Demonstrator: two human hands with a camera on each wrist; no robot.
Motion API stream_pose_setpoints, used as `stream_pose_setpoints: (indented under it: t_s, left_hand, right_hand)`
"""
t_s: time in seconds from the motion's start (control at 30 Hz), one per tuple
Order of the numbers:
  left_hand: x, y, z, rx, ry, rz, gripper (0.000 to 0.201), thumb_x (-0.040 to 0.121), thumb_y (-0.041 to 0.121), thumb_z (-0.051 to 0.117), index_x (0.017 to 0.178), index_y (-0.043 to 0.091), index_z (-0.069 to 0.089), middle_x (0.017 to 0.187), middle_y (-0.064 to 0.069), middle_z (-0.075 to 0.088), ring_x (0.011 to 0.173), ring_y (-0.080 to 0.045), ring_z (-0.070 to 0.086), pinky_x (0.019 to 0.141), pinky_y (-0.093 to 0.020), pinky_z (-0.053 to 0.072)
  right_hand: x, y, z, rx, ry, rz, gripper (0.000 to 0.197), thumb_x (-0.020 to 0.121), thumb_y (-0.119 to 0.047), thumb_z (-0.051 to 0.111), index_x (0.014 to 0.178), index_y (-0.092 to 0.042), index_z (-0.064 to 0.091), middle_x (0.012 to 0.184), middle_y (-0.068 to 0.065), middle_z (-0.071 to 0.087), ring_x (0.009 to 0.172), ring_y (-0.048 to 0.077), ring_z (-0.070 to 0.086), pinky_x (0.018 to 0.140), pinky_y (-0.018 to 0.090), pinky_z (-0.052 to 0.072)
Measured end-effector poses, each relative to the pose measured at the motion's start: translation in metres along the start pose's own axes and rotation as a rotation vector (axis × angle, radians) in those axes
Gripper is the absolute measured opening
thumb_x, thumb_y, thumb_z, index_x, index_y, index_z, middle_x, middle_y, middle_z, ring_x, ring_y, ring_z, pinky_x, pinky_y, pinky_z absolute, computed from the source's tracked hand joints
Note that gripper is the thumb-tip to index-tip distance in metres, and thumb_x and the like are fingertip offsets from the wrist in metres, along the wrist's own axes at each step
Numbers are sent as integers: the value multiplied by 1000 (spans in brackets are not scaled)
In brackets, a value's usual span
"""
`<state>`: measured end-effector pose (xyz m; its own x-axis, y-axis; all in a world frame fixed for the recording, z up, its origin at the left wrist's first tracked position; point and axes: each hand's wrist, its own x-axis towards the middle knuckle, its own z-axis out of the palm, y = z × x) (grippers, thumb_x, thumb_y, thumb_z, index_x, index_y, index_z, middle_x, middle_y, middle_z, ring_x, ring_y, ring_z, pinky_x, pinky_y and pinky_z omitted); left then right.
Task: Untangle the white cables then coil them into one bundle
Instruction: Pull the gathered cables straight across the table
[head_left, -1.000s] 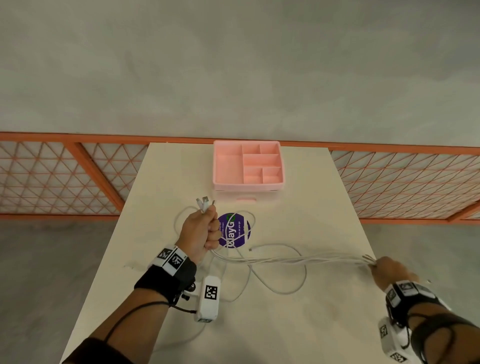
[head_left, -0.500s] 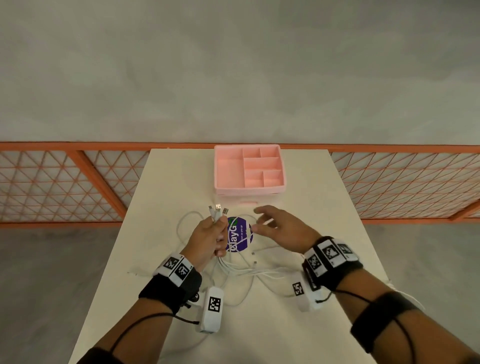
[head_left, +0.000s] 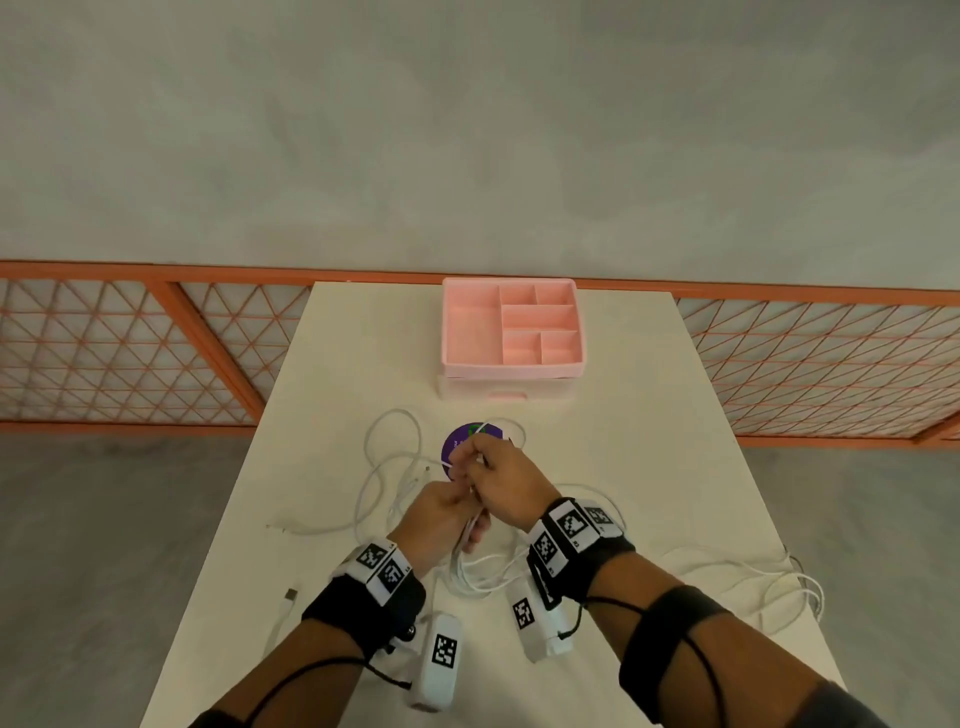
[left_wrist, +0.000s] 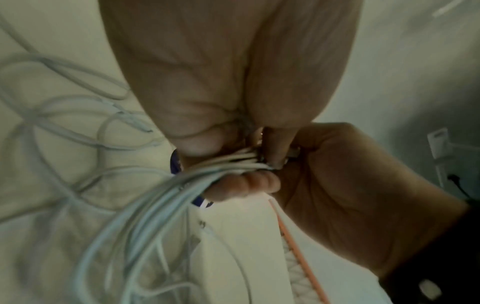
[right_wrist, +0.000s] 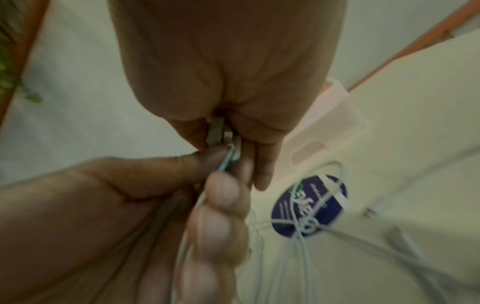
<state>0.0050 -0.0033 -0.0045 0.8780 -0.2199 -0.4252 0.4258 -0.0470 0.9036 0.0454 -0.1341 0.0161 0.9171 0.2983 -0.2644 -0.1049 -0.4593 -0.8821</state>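
Note:
Several white cables (head_left: 395, 467) lie in loose loops on the cream table (head_left: 649, 415). My left hand (head_left: 451, 501) grips a bunch of the strands in its fist, and the left wrist view shows them (left_wrist: 228, 162) running under its curled fingers. My right hand (head_left: 475, 462) sits right against it and pinches the plug ends of the white cables (right_wrist: 223, 133) between thumb and fingers. More cable (head_left: 483, 577) hangs in loops below both hands. The hands hide where the strands cross.
A pink compartment organizer (head_left: 511, 332) stands at the table's far edge. A round purple sticker (head_left: 462, 436) lies just beyond my hands. A loose USB plug (head_left: 290, 595) rests near the left edge. Slack cable (head_left: 753, 577) trails toward the right edge.
My right hand came in from the far right, where it held the cables stretched, and now meets my left hand. The plug ends that stuck up from my left fist are now in its grip.

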Motion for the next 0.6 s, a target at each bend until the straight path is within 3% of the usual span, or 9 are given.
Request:
stream_pose_setpoints:
  t_s: [0.07, 0.13, 0.23, 0.3, 0.37, 0.47, 0.6]
  left_hand:
    - [-3, -12, 4, -1, -33, -68, 36, 106, 19, 44, 74, 8, 54, 56, -4, 51, 46, -19, 47, 48, -28, 39]
    - [-4, -20, 3, -71, 55, -134, 33, 106, 24, 42, 76, 11, 49, 52, 1, 42, 40, -15, 39, 47, -27, 36]
    - [-1, -24, -7, -190, 239, -183, 33, 106, 26, 41, 76, 14, 45, 48, 4, 35, 38, -11, 29, 41, -20, 29]
    - [0, -21, -13, -250, 298, -177, 34, 107, 28, 39, 76, 15, 44, 48, 5, 34, 38, -11, 27, 42, -19, 27]
    - [-1, -16, -15, -295, 329, -166, 34, 107, 28, 38, 76, 15, 44, 48, 5, 34, 37, -10, 27, 42, -20, 27]
    - [-3, -7, -12, -313, 312, -143, 34, 106, 28, 39, 75, 15, 45, 49, 4, 33, 37, -10, 27, 42, -19, 26]
    - [-4, 0, -10, -284, 254, -102, 34, 102, 33, 51, 73, 17, 40, 54, 3, 30, 42, -12, 24, 43, -21, 23]
  right_hand:
    - [-5, 10, 6, 114, -49, 55, 16, 98, -17, 46, 102, -23, 60, 100, 1, 68, 80, 13, 63, 66, 22, 45]
    - [-9, 21, 5, 140, -20, 84, 10, 99, -30, 51, 101, -24, 58, 97, 1, 65, 81, 17, 62, 68, 24, 49]
    - [-11, 50, -6, -122, 100, 201, 32, 95, -46, 52, 87, -16, 58, 87, 3, 65, 82, 25, 63, 73, 37, 53]
    - [-13, 71, -10, -401, 42, 342, 28, 92, -40, 58, 87, -12, 59, 91, 6, 66, 87, 26, 62, 71, 30, 44]
    - [-18, 87, -4, -530, -37, 453, 33, 86, -36, 63, 106, -9, 62, 110, 10, 67, 101, 27, 63, 74, 27, 43]
    - [-23, 92, 9, -615, -48, 476, 41, 87, -32, 63, 120, -8, 55, 123, 10, 60, 113, 28, 59, 83, 29, 45]
    - [-20, 96, 8, -588, 27, 514, 30, 86, -18, 56, 115, -8, 58, 120, 11, 63, 109, 28, 61, 82, 29, 47]
